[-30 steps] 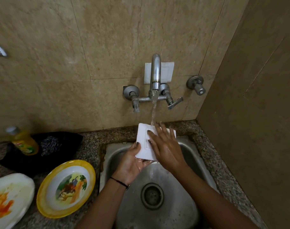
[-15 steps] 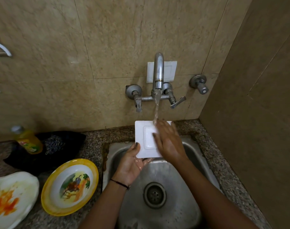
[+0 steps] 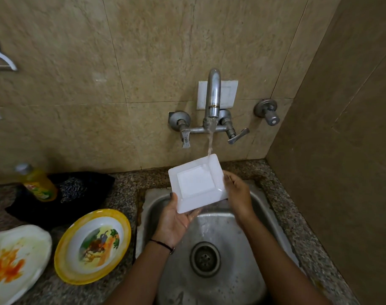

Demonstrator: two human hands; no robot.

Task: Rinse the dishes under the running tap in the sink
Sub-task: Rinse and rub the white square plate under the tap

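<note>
White square dish [image 3: 196, 183] is tilted under the tap [image 3: 213, 100] (water hits its far corner). The left hand [image 3: 175, 219] pinches its near edge; the right hand [image 3: 238, 194] curls round its side.

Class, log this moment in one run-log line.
left hand: holds square white plate | right hand: grips plate edge | tap: running

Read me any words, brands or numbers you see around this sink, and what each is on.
Yellow bottle: label print too blurred to read.
Left tap handle: embossed marking, too small to read.
Yellow-rimmed plate: a picture only, no words.
No text here can be read.
</note>
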